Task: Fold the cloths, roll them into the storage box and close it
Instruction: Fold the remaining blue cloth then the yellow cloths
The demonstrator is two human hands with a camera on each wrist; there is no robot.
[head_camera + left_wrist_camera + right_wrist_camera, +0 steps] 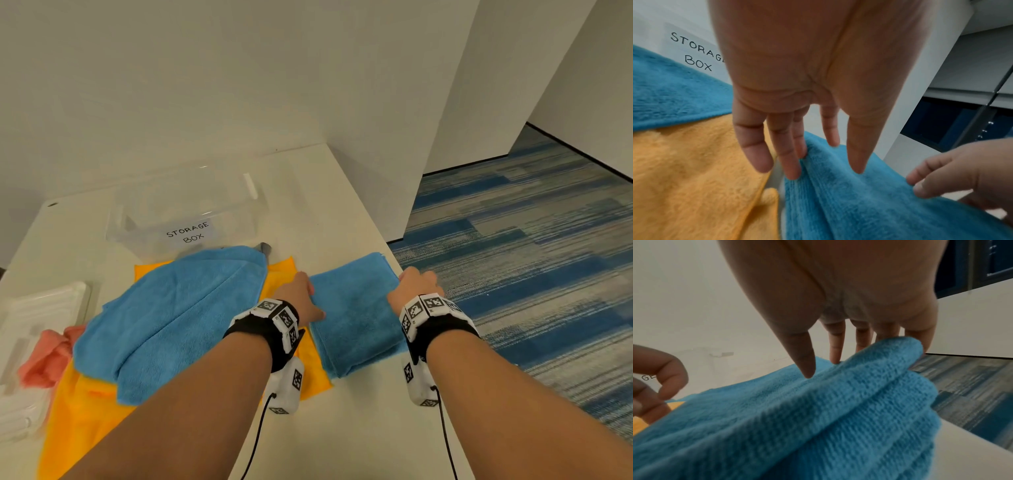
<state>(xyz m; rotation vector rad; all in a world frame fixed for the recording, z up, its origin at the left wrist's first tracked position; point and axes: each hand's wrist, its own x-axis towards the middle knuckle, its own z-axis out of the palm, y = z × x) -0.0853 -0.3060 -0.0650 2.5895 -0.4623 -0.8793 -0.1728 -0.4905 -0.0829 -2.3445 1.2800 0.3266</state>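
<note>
A white plastic lid lies at the left edge of the white bench, a crumpled pink cloth touching it. Just to its right, a loose blue microfibre cloth lies heaped on a spread orange cloth. Behind them, toward the bench's far edge, stands the clear plastic bin labelled "STORAGE BOX", uncovered. The left hand meets the left edge of a folded blue microfibre cloth lying at the bench's right edge; its grip is a pinch, thumb on top and fingers at the edge. The right hand pinches the same cloth's far right corner, thumb above and fingers behind the raised fold.
</note>
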